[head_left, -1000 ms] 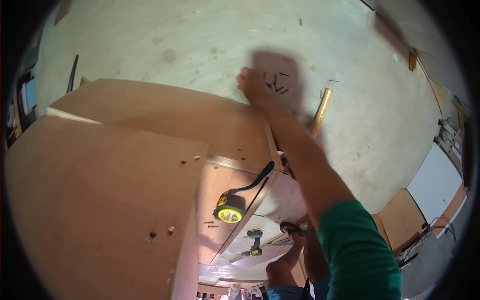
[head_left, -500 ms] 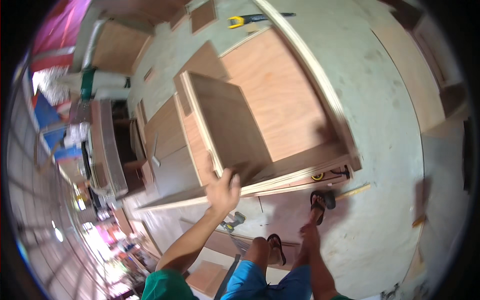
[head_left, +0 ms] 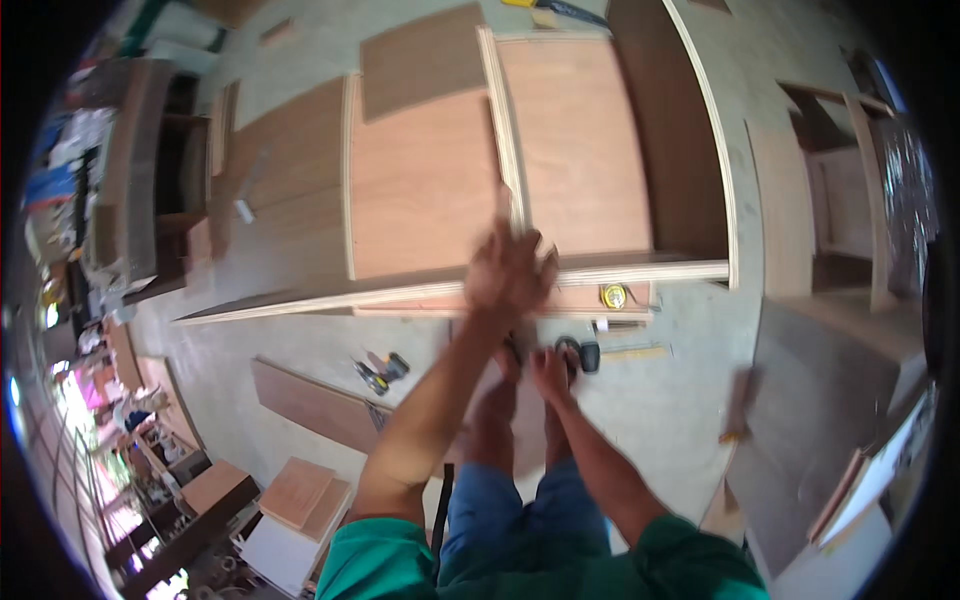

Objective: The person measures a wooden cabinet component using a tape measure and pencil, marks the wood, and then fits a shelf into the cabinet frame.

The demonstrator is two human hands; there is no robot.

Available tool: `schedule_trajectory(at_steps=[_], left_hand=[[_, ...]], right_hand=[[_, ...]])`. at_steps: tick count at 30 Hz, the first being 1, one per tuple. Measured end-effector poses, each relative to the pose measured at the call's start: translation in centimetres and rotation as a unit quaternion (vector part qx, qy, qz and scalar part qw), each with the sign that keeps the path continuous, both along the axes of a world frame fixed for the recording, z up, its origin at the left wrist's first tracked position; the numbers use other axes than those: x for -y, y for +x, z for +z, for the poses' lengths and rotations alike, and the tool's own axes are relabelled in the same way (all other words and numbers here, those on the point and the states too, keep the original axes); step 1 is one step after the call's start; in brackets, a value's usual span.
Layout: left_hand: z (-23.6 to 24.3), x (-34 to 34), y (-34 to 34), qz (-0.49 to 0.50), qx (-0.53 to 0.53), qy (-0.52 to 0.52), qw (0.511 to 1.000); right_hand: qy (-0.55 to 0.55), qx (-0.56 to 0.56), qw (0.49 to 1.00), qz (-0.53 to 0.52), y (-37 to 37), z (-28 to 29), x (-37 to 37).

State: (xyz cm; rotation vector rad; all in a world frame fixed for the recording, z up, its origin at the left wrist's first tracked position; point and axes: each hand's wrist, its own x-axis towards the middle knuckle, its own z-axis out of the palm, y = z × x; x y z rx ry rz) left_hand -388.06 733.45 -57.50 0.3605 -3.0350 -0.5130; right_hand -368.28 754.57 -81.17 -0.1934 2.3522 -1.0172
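Visibly, the left hand (head_left: pixel 512 275) spreads over straight-edged plywood panels (head_left: pixel 650 272).

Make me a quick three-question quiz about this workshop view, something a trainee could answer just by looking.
1. True or false: the drill lies to the left of the tape measure in the picture.
2. What colour are the person's sleeves? a) red b) green c) white
3. Which of the person's hands is nearer the divider?

Key: 1. True. 2. b. 3. The left hand.
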Motion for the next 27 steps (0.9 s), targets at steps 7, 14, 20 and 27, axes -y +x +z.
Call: schedule_trajectory(at_steps=[7, 14, 20, 27], left_hand=[[2.9, 0.0, -3.1, -0.019, -0.116, 0.033, 0.992], [3.3, 4.0, -1.1, -0.029, -0.017, 0.143, 0.989], [8.0, 16.8, 5.5, -0.066, -0.034, 0.341, 0.937], [4.2, 42.4, 16.4, 0.265, -0.049, 0.533, 0.802]], right_hand=[[0.079, -0.086, 0.984, -0.133, -14.7, -5.6, 5.5], [0.123, -0.049, 0.986, -0.101, -11.8, -6.7, 7.1], [-0.008, -0.064, 0.972, -0.225, -7.6, 6.1, 10.0], [-0.102, -0.261, 0.917, -0.283, -23.1, 32.5, 21.9]])
